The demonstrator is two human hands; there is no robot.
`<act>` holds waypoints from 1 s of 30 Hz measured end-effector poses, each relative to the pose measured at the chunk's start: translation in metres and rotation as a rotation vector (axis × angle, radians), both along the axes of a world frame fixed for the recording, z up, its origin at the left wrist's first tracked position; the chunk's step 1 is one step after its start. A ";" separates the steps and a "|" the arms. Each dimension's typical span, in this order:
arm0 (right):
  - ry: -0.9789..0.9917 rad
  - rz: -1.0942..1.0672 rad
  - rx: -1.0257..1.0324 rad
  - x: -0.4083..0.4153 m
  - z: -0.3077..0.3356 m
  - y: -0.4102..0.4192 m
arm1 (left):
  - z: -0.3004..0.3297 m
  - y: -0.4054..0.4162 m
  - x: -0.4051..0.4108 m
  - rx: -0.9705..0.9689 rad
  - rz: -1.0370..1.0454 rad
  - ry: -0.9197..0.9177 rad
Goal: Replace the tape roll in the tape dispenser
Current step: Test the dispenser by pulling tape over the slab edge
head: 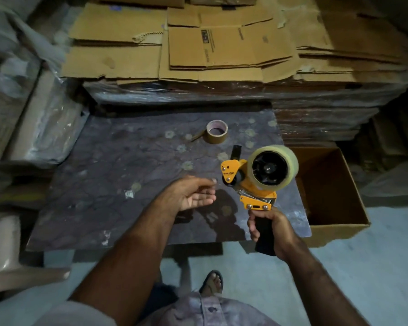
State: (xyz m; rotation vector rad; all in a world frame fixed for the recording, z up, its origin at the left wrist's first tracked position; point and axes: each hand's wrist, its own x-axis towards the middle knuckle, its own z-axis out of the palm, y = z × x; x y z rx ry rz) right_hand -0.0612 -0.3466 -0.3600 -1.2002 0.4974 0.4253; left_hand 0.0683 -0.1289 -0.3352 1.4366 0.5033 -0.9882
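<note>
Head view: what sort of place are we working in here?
Probably a packing or storage room: stacks of flattened cardboard boxes behind the worn table, an open carton on the floor, and plastic-wrapped bundles alongside.

dim rm, cardboard stacks point(231, 50), blue floor point(339, 267)

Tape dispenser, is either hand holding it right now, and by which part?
The right hand grips the tape dispenser by its black handle. The left hand is open and holds nothing.
</note>
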 end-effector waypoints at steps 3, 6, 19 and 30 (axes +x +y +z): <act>-0.046 -0.012 -0.081 -0.002 -0.007 -0.011 | 0.000 -0.007 0.008 0.051 -0.056 -0.062; -0.102 0.002 -0.331 -0.012 -0.015 -0.017 | -0.009 -0.026 0.023 0.126 -0.084 -0.140; -0.091 -0.149 -1.039 -0.115 -0.102 -0.029 | -0.119 -0.154 0.046 0.264 -0.546 -0.567; -0.024 -0.227 -0.983 -0.108 -0.127 -0.014 | -0.144 -0.162 0.067 0.575 -0.677 -0.830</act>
